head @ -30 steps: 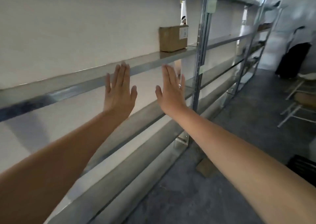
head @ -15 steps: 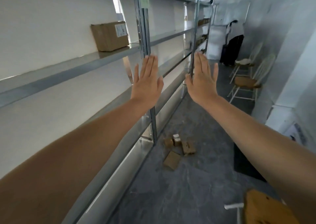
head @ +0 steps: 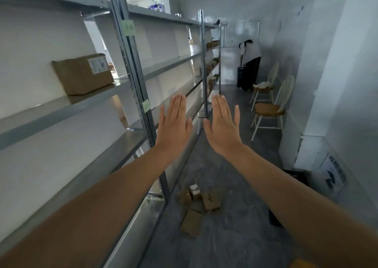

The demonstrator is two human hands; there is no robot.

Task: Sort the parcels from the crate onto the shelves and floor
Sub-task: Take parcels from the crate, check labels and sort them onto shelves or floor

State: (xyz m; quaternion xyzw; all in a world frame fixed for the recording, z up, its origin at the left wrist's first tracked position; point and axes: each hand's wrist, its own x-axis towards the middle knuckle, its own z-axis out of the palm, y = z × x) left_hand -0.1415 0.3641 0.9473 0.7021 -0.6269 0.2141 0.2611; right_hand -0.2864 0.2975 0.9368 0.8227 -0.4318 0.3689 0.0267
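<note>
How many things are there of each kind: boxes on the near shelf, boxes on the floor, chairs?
Brown box on the near shelf: 1
Small boxes on the floor: 4
Chairs: 2
Total: 7
Far-shelf boxes too blurred to count.

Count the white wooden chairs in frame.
2, both along the right wall: the nearer white wooden chair with a bare brown seat, and the farther white wooden chair behind it, something pale on its seat. A tan sliver at the bottom edge may be a third.
</note>
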